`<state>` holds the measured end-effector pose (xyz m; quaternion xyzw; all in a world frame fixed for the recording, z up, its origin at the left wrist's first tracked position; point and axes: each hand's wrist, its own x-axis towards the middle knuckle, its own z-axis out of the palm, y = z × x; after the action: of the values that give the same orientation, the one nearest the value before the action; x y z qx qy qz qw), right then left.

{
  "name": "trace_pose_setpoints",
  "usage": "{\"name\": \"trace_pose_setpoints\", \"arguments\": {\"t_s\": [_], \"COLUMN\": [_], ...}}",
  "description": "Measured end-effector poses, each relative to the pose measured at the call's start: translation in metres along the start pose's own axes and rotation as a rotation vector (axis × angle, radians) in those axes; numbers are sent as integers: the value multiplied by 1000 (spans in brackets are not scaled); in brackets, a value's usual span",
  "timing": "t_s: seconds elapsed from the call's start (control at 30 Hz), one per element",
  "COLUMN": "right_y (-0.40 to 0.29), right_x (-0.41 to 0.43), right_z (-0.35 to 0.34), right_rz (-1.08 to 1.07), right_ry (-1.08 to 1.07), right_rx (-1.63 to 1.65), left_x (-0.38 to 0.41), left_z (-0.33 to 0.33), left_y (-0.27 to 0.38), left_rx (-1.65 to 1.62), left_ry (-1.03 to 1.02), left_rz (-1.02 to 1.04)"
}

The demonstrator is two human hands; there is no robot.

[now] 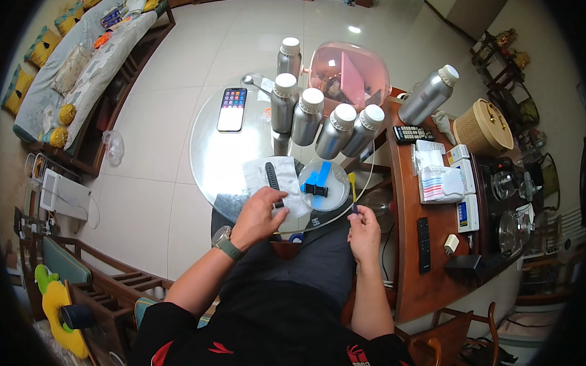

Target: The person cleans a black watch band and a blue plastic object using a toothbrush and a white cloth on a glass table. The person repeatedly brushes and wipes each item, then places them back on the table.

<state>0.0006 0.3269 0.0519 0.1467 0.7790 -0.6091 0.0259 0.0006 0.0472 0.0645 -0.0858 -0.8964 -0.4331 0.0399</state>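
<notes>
My right hand [365, 235] grips a slim tool [353, 186] by its dark lower end. The tool has a yellow upper part, perhaps a small brush, and points away from me beside a round clear dish [343, 187]. In that dish lie blue strap pieces [324, 171] and a black strap piece [316, 189]. On a white cloth or tissue [288, 175] to the left rests a black watch strap [272, 175]. My left hand [260, 215], a watch on its wrist, hovers over the strap's near end with thumb and fingers apart, partly hiding it.
Several metal bottles [307, 118] with white caps stand behind the dish on the round glass table [207, 151]. A phone [232, 109] and a spoon [250, 81] lie left of them. Behind is a pink lidded box [326, 63]. To the right, a wooden table [405, 283] holds remotes and boxes.
</notes>
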Motion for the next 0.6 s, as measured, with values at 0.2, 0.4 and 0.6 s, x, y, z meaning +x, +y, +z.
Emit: {"name": "trace_pose_setpoints", "arguments": {"t_s": [0.2,0.4,0.6], "right_y": [12,-24,-27], "right_x": [13,23,36], "right_z": [-12,5,21], "right_rz": [-136,-419,-468], "right_ry": [-30,-104,-68], "right_rx": [-211,-620,-850], "left_x": [-10,-34,-45], "left_z": [-37,-62,-56], "left_y": [84,210,262], "left_rx": [-298,-1159,-1322], "left_ry": [-376,-714,-850], "left_rz": [279,216,167]}}
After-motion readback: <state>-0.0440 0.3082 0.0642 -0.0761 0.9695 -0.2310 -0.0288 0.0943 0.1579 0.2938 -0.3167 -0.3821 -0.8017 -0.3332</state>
